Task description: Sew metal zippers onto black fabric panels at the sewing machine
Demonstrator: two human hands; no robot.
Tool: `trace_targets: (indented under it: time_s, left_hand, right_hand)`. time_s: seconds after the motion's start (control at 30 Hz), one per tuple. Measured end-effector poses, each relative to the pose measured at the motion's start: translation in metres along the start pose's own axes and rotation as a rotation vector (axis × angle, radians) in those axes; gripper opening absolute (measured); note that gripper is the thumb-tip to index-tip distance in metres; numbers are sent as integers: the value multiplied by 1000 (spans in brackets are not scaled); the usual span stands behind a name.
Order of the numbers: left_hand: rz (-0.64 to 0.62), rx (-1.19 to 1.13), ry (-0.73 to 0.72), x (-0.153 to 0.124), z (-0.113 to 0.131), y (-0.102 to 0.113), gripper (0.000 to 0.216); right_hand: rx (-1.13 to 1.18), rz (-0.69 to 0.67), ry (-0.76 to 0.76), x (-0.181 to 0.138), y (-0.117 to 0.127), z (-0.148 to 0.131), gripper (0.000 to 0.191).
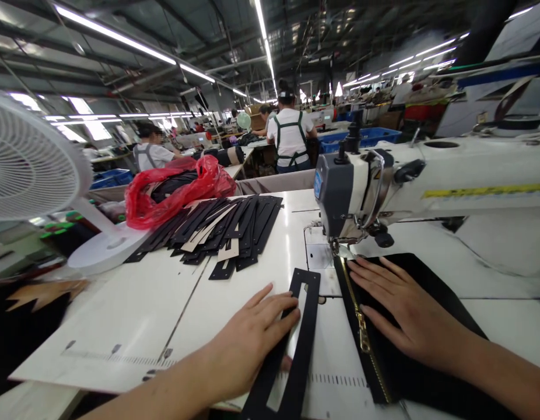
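My left hand (256,335) grips a black strip with a long slot (311,326) by its left side, fingers bent over into the slot. Small holes mark the strip's far end, which lies left of the needle plate. My right hand (410,318) rests flat with fingers stretched on a black fabric piece (416,265). Along that piece's left edge runs a gold zipper (354,297) with its pull partway down. The zipper's far end is at the presser foot of the sewing machine (355,192). My right palm hides part of the fabric.
A pile of black slotted strips (235,227), some showing beige sides, lies on the white table (134,315). Behind it sits a red plastic bag (165,198). At left stands a white fan (99,233). A person (290,131) in a white shirt works farther off.
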State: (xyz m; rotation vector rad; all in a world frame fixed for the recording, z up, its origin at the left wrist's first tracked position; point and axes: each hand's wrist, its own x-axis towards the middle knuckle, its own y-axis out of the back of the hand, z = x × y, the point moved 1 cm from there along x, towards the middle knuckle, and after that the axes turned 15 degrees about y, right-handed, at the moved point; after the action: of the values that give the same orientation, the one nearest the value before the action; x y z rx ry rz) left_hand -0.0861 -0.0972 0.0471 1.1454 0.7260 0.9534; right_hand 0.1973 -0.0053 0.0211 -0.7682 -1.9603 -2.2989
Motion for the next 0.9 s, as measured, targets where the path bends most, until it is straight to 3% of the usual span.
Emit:
trace_targets:
  time_s: [0.13,0.27,0.43,0.5,0.63,0.9]
  left_hand:
    - [110,-20,48,26,-7,-14,51]
    - [233,-32,60,51,-9,-11,35]
    - [537,-122,72,53,15,-10,29]
    - [598,-107,21,56,31,-15,29]
    - [497,33,-56,76,50,-30,28]
    - [410,37,-89,86,51,-35,26]
  right_hand:
    - [17,-46,-8,2,-2,-1,48]
    - [14,-58,-39,2,-3,-7,48]
    - [12,-29,-28,-6,1,-23,50]
    - [43,-5,-31,-8,2,-26,51]
    - [108,29,-41,-9,2,-25,55]
    - [161,29,-67,-4,9,-29,54]
